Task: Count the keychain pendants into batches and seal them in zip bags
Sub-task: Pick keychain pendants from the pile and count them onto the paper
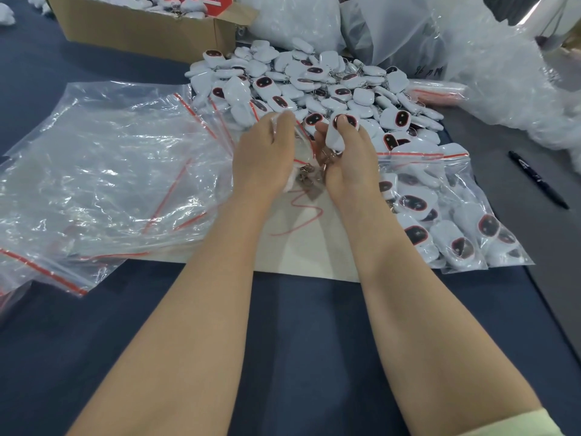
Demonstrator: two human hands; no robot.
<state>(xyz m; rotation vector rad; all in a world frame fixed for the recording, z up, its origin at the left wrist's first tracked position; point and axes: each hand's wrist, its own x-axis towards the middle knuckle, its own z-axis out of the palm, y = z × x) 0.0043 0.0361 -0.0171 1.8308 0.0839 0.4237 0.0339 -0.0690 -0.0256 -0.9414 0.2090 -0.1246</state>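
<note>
Nearest us, low in the frame, two bare forearms reach up over the dark blue worktop [314,341], with a pale green sleeve [542,423] at the bottom right corner. Just past them lies a white sheet of paper [301,250] marked with a red scribble. Above it, at mid-frame, the left hand [264,158] has its grip curled round a bunch of pendants [290,180], whose metal clasps hang below the palm. The right hand [349,162] pinches a single pendant [338,135] in a narrow grip. Its long axis runs roughly up and down the frame, with the dark face toward the top and the clasp end hanging toward us. To the right of the hands, a filled zip bag [456,221] lies flat, packed with white pendants showing dark faces, its red strip toward the top. A black marker [537,180] lies further right on the worktop. To the left, empty zip bags [110,171] with red strips spread in an overlapping, crumpled stack. Beyond the hands, upper centre, a loose heap of pendants [314,80] lies facing every way, touching the fingertips. Further up, at upper left, an open cardboard box [141,29] holds more white pieces. At upper right, big clear plastic sacks [487,64] crowd the far edge against the heap.
</note>
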